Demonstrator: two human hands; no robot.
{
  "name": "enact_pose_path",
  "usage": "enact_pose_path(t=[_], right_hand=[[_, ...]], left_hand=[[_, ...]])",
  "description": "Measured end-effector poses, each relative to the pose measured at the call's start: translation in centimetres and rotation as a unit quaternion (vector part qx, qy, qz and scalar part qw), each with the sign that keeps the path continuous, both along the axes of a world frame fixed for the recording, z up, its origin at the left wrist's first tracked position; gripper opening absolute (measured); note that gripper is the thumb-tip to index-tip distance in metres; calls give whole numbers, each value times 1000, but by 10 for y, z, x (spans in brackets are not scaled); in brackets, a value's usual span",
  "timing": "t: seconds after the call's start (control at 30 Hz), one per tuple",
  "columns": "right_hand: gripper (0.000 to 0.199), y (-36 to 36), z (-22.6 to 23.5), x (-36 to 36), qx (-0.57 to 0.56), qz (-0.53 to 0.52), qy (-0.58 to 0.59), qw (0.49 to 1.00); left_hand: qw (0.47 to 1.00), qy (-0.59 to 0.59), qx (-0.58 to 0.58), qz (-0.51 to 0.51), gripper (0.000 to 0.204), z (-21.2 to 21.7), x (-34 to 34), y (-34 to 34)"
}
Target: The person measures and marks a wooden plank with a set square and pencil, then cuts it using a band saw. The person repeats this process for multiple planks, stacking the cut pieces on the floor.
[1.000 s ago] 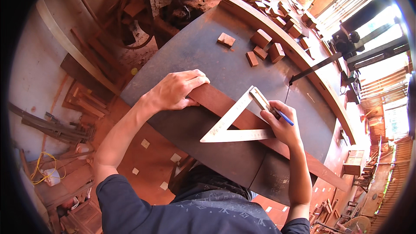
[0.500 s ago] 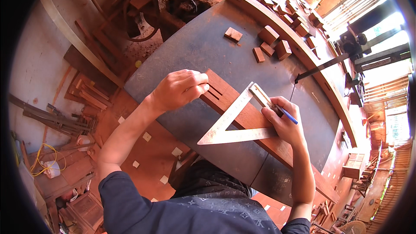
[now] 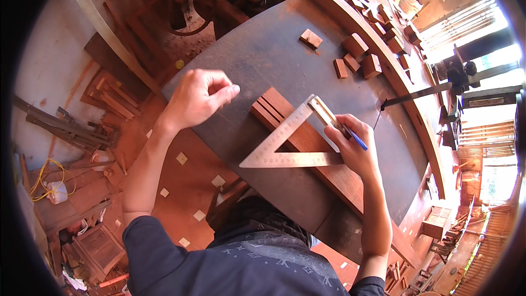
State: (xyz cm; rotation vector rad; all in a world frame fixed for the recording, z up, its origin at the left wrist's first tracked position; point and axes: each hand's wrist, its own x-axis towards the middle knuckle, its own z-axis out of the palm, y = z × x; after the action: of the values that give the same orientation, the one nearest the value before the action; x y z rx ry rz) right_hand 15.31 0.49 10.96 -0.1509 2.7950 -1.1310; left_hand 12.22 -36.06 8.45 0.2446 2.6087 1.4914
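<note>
On the dark worktop (image 3: 263, 55), the right hand (image 3: 353, 145) grips a blue pen (image 3: 357, 140) beside the metal triangle square (image 3: 290, 142) lying across the wooden plank (image 3: 329, 170). The left hand (image 3: 200, 96) hovers loosely curled, empty, over bare surface near the plank's end.

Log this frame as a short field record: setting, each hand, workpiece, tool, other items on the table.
Setting: wood workshop, dark metal table
Left hand: loosely curled, hovering above the table, holding nothing
Right hand: holds a blue pen, resting on the triangular metal square
Workpiece: reddish wooden board lying diagonally under the square
Other items: small wooden blocks at the table's far side
Floor: red, scattered offcuts
</note>
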Motion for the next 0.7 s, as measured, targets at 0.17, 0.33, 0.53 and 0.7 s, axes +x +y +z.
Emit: enact_pose_path(t=[0.17,0.33,0.53,0.7], right_hand=[[35,-10,-5,-8,7,48,-10,999],[36,-17,-5,-8,13,57,-17,998],[35,-24,1,-8,19,48,-24,998],[33,-32,0,-12,18,49,-24,998]], left_hand=[[941,-272,185,-83,45,-13,32,27],[882,-333,310,-125,29,-33,43,44],[838,-368,399,-51,27,-37,46,61],[843,-366,394,-32,28,-36,46,63]])
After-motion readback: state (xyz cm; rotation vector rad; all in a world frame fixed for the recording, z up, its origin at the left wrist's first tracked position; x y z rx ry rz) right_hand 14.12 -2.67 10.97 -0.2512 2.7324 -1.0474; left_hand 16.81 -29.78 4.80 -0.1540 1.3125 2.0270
